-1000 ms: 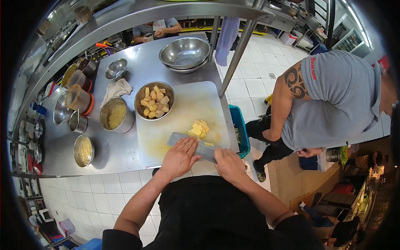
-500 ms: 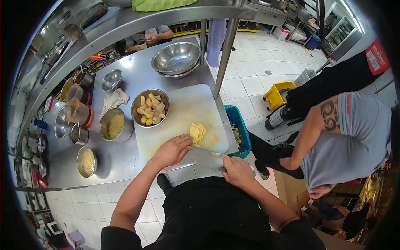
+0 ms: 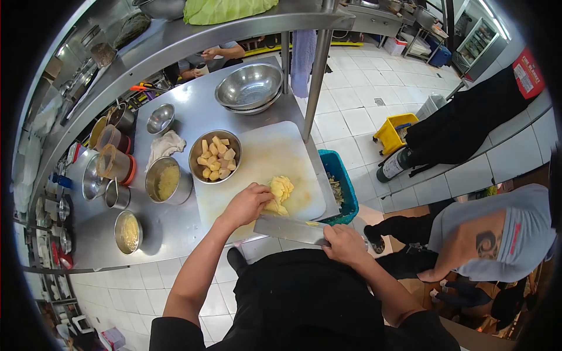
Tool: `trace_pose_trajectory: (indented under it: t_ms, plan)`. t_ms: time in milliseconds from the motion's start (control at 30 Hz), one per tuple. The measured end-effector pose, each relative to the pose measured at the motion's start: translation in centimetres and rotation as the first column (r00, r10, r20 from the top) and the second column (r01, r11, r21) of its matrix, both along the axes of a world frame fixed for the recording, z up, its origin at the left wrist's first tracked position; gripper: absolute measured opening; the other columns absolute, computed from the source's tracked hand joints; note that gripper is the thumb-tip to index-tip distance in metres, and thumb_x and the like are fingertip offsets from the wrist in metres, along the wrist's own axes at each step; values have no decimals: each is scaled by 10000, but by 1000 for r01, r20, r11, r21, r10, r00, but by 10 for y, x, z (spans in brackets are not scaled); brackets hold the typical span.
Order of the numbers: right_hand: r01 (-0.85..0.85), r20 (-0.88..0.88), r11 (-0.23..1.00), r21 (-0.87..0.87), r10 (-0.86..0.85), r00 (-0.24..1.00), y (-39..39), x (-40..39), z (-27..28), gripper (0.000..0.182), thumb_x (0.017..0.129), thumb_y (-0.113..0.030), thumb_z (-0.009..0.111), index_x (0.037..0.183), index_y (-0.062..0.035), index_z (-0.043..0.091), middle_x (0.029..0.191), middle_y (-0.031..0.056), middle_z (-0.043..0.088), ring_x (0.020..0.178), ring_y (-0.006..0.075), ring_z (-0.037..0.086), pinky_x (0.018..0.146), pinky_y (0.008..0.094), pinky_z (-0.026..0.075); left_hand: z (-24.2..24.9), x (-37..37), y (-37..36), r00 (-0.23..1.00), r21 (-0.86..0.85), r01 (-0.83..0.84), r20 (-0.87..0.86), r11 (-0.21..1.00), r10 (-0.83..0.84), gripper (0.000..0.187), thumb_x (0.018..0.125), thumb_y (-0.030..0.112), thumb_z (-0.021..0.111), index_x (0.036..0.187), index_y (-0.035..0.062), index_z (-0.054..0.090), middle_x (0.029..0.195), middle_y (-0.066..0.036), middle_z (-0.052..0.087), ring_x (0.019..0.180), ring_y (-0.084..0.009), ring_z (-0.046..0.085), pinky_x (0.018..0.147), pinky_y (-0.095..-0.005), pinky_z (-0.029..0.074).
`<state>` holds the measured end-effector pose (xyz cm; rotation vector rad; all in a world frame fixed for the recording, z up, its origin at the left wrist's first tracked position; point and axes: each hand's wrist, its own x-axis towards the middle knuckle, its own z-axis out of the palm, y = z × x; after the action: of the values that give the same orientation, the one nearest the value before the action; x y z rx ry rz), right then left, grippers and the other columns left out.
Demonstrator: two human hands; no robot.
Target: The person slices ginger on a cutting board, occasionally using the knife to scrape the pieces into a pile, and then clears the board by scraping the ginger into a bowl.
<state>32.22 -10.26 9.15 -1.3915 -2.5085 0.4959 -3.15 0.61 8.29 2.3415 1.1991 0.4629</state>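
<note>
Fingers of the left hand pressed on the yellow pile; the right hand gripped the cleaver (blade flat), likely mid-chop; next, a steady downward cut.

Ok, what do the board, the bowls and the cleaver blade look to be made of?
Board: likely plastic, matte off-white, stained yellow. Bowls: steel by the look, shiny, with bright reflections. Cleaver blade: flat grey metal with a dull sheen; the right hand covers its handle, so that material is unclear.
</note>
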Motion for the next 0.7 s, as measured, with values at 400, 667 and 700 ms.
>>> trace_pose_trajectory:
  t_ms: [400, 667, 700]
  plan:
    - [-267, -120, 922, 279, 309, 943, 55, -84, 16, 328, 771, -168, 849, 941, -102, 576, 856, 96, 677, 866, 320, 717, 794, 469, 577, 98, -32, -72, 934, 163, -339, 180, 927, 310, 241, 979, 150, 833, 1181, 22, 809, 1291, -165, 783, 1178, -358, 738, 992, -472, 590]
    - [-326, -222, 710, 624, 561, 798, 131, -320, 30, 145, 874, -142, 686, 956, -69, 592, 820, 76, 648, 842, 277, 690, 799, 418, 555, 123, -110, -121, 797, 272, -390, -379, 880, 470, 1085, 959, 688, 754, 1611, -129, 463, 1665, -321, 515, 1600, -452, 462, 1342, -552, 346]
    - [-338, -198, 664, 667, 595, 779, 140, -346, 28, 161, 874, -147, 685, 986, -60, 610, 833, 70, 665, 851, 273, 694, 808, 411, 558, 117, -131, -114, 773, 299, -395, -402, 869, 490, 1105, 968, 717, 724, 1628, -123, 445, 1693, -320, 479, 1620, -456, 429, 1345, -553, 337]
